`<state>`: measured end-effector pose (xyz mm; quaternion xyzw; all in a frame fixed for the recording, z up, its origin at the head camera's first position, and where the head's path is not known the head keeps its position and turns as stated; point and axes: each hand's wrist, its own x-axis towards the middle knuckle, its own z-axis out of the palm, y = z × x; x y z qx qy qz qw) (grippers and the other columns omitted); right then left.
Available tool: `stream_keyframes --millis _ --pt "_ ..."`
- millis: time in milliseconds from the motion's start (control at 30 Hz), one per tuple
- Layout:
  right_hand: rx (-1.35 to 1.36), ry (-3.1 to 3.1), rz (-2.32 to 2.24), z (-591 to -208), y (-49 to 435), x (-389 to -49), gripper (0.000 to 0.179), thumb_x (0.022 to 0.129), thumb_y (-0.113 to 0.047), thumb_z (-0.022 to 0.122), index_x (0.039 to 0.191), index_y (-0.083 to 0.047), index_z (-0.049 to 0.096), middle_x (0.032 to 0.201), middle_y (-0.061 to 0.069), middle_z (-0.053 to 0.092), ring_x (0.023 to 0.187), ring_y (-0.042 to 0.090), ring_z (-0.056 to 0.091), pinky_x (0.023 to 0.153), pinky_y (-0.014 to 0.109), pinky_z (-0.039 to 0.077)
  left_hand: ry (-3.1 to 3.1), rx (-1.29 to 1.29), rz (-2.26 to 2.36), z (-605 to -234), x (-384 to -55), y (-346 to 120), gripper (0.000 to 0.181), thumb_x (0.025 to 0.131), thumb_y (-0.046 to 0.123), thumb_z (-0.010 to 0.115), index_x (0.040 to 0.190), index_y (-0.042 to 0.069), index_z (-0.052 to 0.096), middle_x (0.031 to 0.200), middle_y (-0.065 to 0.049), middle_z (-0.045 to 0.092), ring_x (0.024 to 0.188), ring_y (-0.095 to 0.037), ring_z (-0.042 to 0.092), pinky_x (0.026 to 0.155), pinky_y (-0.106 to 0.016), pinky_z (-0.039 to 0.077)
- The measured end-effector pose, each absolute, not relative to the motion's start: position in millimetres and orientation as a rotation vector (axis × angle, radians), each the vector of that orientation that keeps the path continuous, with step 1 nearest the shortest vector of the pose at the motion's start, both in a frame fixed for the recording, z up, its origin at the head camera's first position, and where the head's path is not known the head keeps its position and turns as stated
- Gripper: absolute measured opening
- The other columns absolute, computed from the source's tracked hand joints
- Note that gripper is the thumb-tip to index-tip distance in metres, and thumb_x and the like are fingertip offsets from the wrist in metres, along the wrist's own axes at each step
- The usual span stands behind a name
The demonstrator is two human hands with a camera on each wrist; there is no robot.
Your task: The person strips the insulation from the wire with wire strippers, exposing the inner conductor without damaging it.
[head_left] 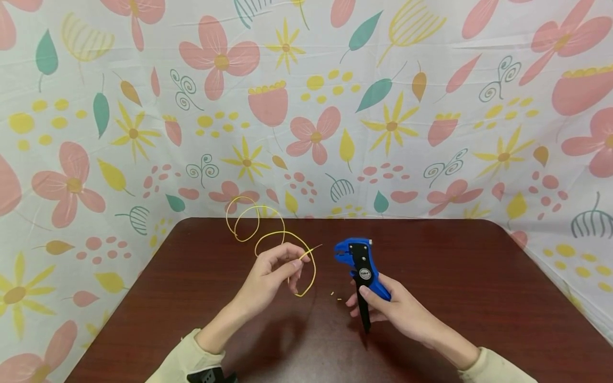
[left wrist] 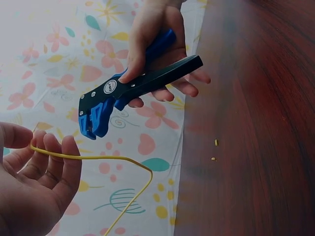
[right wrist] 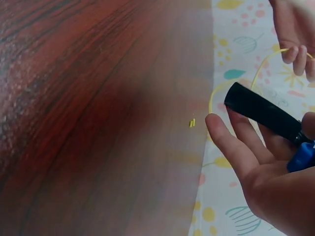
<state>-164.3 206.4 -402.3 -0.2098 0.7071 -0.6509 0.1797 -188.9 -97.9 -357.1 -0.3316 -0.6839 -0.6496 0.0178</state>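
Between thumb and fingers, my left hand (head_left: 275, 271) pinches a thin yellow wire (head_left: 313, 266) close to one end. That end shows a short bare tip pointing right, toward the tool. The rest of the wire loops behind the hand in wide coils. My right hand (head_left: 392, 306) holds a blue and black wire stripper (head_left: 365, 274) upright, thumb across its front. The stripper's blue head stands a little right of the wire tip, apart from it. In the left wrist view, the head of the stripper (left wrist: 106, 96) is close above the fingers of the left hand (left wrist: 39, 182).
Two small yellow insulation bits (head_left: 336, 296) lie on the dark red-brown wooden table (head_left: 445, 260) between the hands. A floral cloth (head_left: 316, 69) hangs behind the table. A dark watch (head_left: 210, 375) sits at the left sleeve.
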Motion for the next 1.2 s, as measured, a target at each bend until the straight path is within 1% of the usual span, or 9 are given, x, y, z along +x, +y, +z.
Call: stream_keyframes --millis 100,200,333,433,567,733,967,1200 --pt "-0.606 1.982 -1.842 -402 206 -164 0.050 0.116 -0.022 0.044 0.152 0.012 0.035 0.122 0.031 0.066 0.108 0.049 0.070 0.093 0.056 0.058 -2.129 -1.029 -2.018 -357 -189 -98 0.015 0.105 0.003 0.054 0.109 -0.002 0.067 0.077 -0.024 0.056 0.060 -0.026 0.056 0.058 -0.039 0.060" --pt "-0.586 1.956 -1.854 -401 204 -164 0.049 0.116 -0.023 0.045 0.151 0.010 0.035 0.119 0.031 0.066 0.106 0.048 0.071 0.092 0.058 0.058 -2.133 -1.029 -2.015 -358 -189 -98 0.014 0.105 0.003 0.054 0.109 -0.002 0.067 0.077 -0.022 0.057 0.060 -0.026 0.056 0.058 -0.040 0.060" --pt "-0.550 1.938 -1.884 -398 203 -164 0.047 0.115 -0.025 0.045 0.148 0.008 0.039 0.111 0.030 0.065 0.098 0.047 0.072 0.086 0.059 0.060 -2.135 -1.026 -2.015 -358 -189 -98 0.014 0.105 0.003 0.055 0.108 -0.002 0.067 0.077 -0.019 0.057 0.061 -0.026 0.056 0.058 -0.040 0.061" --pt "-0.560 1.916 -1.912 -395 202 -164 0.046 0.115 -0.024 0.046 0.146 0.009 0.041 0.105 0.029 0.065 0.091 0.046 0.073 0.081 0.060 0.061 -2.134 -1.021 -2.009 -357 -189 -98 0.014 0.104 0.002 0.055 0.109 -0.001 0.068 0.076 -0.019 0.057 0.061 -0.025 0.056 0.058 -0.040 0.060" --pt "-0.589 1.869 -1.939 -392 200 -164 0.044 0.115 -0.022 0.046 0.144 0.010 0.042 0.102 0.028 0.065 0.086 0.043 0.073 0.077 0.063 0.060 -2.136 -1.020 -1.993 -357 -190 -98 0.015 0.104 0.002 0.055 0.109 -0.001 0.069 0.076 -0.020 0.057 0.060 -0.025 0.056 0.057 -0.039 0.060" --pt "-0.618 1.826 -1.944 -389 199 -164 0.041 0.115 -0.020 0.045 0.144 0.009 0.044 0.101 0.027 0.065 0.083 0.041 0.074 0.075 0.067 0.059 -2.141 -1.027 -1.990 -357 -190 -98 0.015 0.104 0.002 0.055 0.108 -0.001 0.069 0.076 -0.022 0.056 0.059 -0.026 0.056 0.057 -0.039 0.060" --pt "-0.665 1.759 -1.950 -386 195 -163 0.037 0.115 -0.018 0.044 0.141 0.009 0.046 0.099 0.026 0.066 0.082 0.041 0.074 0.074 0.067 0.059 -2.152 -1.018 -1.978 -356 -189 -98 0.015 0.104 0.003 0.055 0.107 0.000 0.069 0.075 -0.017 0.057 0.060 -0.026 0.056 0.058 -0.039 0.060" --pt "-0.681 1.753 -1.949 -384 191 -162 0.033 0.115 -0.017 0.043 0.138 0.007 0.049 0.097 0.026 0.067 0.080 0.040 0.075 0.072 0.068 0.058 -2.165 -1.025 -1.961 -355 -190 -99 0.015 0.103 0.002 0.055 0.108 -0.001 0.069 0.077 -0.019 0.058 0.059 -0.023 0.056 0.057 -0.037 0.059"
